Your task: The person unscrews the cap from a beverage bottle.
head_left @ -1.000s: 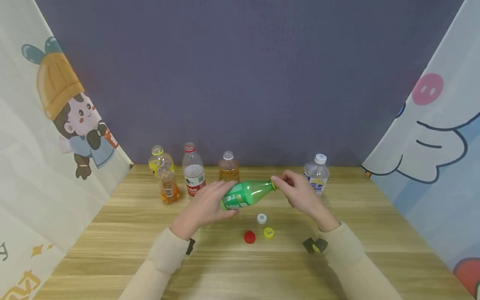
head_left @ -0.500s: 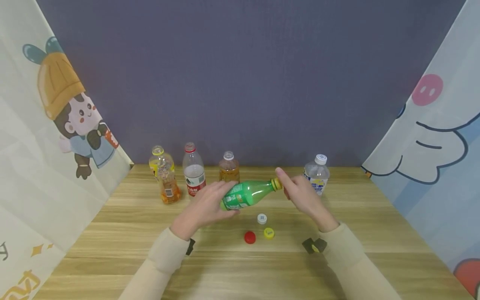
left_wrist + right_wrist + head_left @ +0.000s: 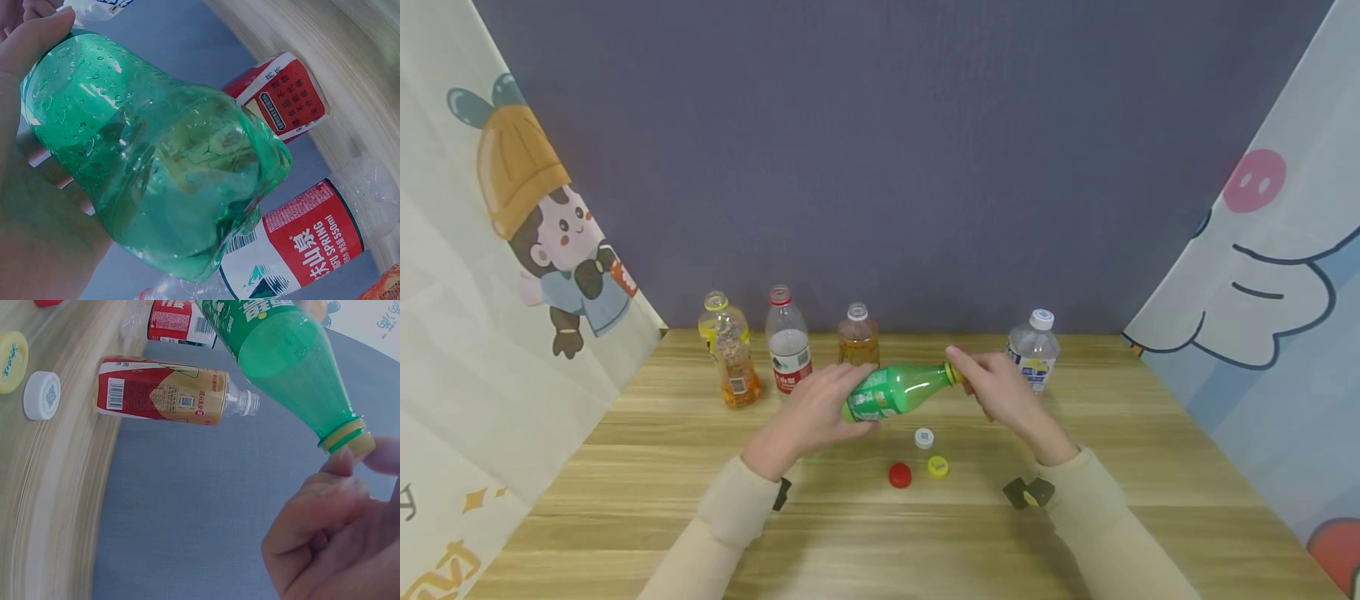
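Observation:
A green soda bottle (image 3: 898, 390) is held tilted above the table, its neck toward the right. My left hand (image 3: 818, 408) grips it round the lower body; the left wrist view shows its base and liquid inside. At the neck, my right hand (image 3: 1003, 393) pinches the yellow cap (image 3: 358, 445) between thumb and finger. The cap sits on the mouth, above the yellow ring round the neck. Below the bottle lie a white cap (image 3: 923, 437), a red cap (image 3: 900, 476) and a yellow-green cap (image 3: 937, 467).
Uncapped bottles stand behind: a yellow-ringed one with orange liquid (image 3: 739, 387), a red-labelled water bottle (image 3: 789, 354) and a brown drink bottle (image 3: 857, 333). A white-capped clear bottle (image 3: 1033, 350) stands at the right. Behind the wooden table (image 3: 700, 467) rises a grey-blue panel (image 3: 887, 167).
My right thumb and fingers have turned about the yellow cap, the thumb rising and then coming back down. The left hand and the bottle have stayed nearly still.

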`<state>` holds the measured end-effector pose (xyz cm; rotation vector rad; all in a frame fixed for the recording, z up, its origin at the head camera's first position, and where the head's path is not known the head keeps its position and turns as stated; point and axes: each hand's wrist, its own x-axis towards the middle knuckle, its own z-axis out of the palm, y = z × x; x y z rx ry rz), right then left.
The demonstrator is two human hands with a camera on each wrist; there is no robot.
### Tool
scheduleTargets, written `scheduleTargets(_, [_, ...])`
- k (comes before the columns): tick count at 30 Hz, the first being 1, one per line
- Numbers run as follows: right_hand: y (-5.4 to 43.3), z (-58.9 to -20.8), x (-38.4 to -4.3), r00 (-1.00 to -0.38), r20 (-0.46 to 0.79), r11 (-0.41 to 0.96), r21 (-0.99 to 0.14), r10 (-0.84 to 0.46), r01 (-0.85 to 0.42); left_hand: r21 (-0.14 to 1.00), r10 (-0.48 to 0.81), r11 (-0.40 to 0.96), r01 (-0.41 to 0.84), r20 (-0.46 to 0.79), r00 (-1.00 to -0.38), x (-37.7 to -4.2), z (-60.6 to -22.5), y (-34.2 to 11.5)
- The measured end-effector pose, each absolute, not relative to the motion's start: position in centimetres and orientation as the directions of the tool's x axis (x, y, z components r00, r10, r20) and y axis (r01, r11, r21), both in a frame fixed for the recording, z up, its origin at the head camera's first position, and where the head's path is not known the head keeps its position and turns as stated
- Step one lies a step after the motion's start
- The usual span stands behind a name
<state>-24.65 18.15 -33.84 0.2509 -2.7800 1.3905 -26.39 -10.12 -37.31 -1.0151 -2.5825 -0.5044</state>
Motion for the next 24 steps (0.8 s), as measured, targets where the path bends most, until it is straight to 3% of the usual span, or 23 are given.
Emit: scheduleTargets(24, [19.7, -34.3, -24.8, -0.912, 0.225, 0.503, -0.775, -0.344, -0.382, 0.222, 0.592, 0.677, 0.701, 0.402, -0.699, -26.5, -37.5, -10.5])
